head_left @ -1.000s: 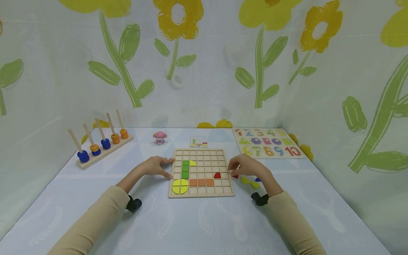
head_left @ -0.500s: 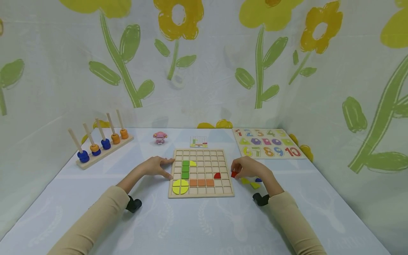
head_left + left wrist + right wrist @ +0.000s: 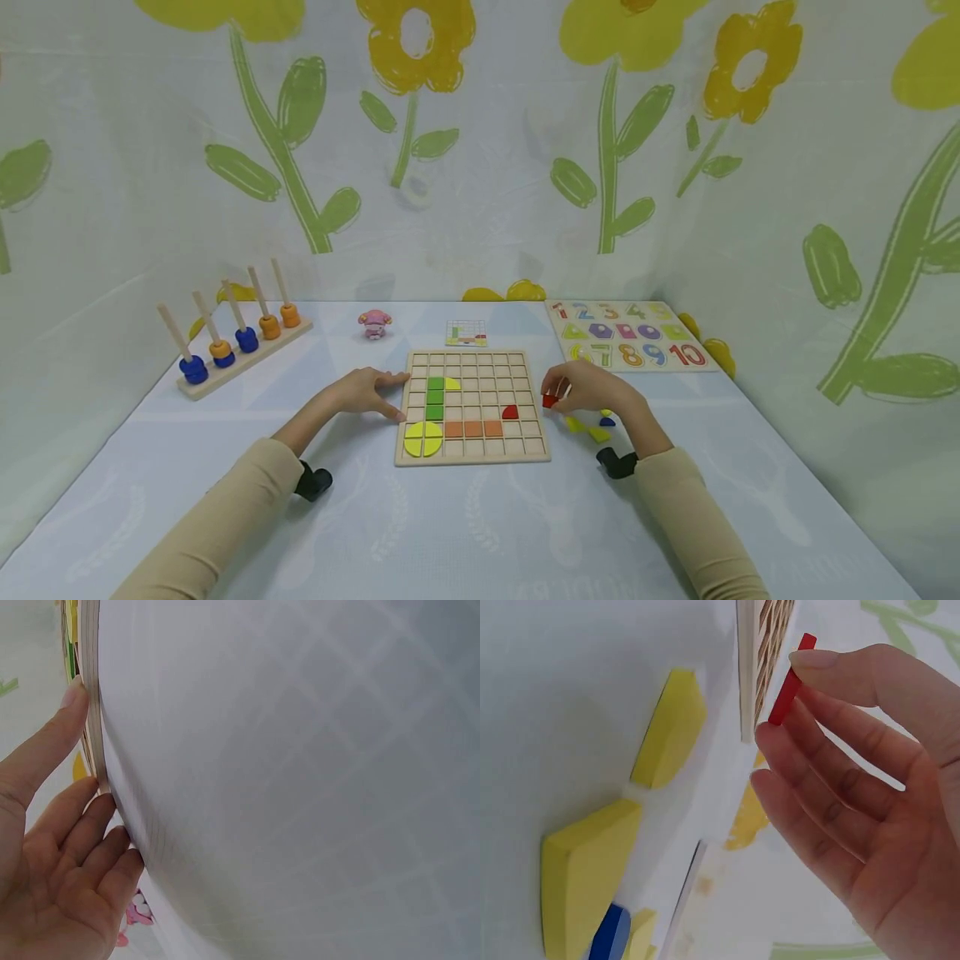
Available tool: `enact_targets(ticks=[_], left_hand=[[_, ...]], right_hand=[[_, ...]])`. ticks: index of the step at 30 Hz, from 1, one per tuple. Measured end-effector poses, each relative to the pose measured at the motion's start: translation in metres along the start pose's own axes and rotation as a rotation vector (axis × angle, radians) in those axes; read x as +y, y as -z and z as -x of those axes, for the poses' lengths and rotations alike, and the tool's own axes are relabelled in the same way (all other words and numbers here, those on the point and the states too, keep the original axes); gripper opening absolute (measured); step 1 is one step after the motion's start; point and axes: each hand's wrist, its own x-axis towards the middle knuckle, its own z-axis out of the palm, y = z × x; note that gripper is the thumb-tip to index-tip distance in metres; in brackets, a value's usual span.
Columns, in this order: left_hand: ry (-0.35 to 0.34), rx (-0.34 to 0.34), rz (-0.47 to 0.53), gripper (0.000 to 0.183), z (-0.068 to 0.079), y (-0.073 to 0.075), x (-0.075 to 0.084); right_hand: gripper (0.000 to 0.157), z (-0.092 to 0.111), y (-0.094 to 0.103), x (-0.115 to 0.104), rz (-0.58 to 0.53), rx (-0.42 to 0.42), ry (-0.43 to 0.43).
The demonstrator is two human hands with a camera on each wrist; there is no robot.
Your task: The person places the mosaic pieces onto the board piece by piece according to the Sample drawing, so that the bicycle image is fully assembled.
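Observation:
My right hand (image 3: 592,388) pinches a small red tile (image 3: 791,682) between thumb and fingertips, just off the right edge of the wooden grid board (image 3: 474,364). In the right wrist view the tile is seen edge-on. My left hand (image 3: 365,392) touches the board's left edge with thumb and fingertips, its fingers loosely bent. On the board lie green square tiles (image 3: 435,397), orange square tiles (image 3: 473,428), a circle of yellow quarter-round tiles (image 3: 414,446), a single yellow quarter-round (image 3: 452,384) and a red quarter-round (image 3: 511,412).
Loose yellow tiles (image 3: 599,434) and a blue tile (image 3: 607,422) lie under and beside my right wrist. Behind the board is a small pattern card (image 3: 466,333). A pink figurine (image 3: 375,323), a peg stacker (image 3: 243,358) and a number puzzle (image 3: 630,335) stand farther out.
My right hand has pinched the red tile and raised it slightly beside the board, turning it a little. My left hand has stayed at the board's left edge.

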Motion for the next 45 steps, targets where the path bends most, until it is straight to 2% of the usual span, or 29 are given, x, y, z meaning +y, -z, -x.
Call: enact_targets(ticks=[12, 22, 45], left_hand=[[-0.003, -0.002, -0.008, 0.081, 0.001, 0.001, 0.0], [-0.006, -0.001, -0.01, 0.082, 0.0, 0.001, -0.001], [0.006, -0.011, -0.004, 0.083, -0.002, 0.001, -0.001]], right_hand=[[0.019, -0.01, -0.013, -0.013, 0.013, -0.001, 0.135], [0.02, -0.015, -0.019, -0.017, 0.022, 0.003, 0.111], [0.021, -0.015, -0.022, -0.018, 0.016, 0.001, 0.081]])
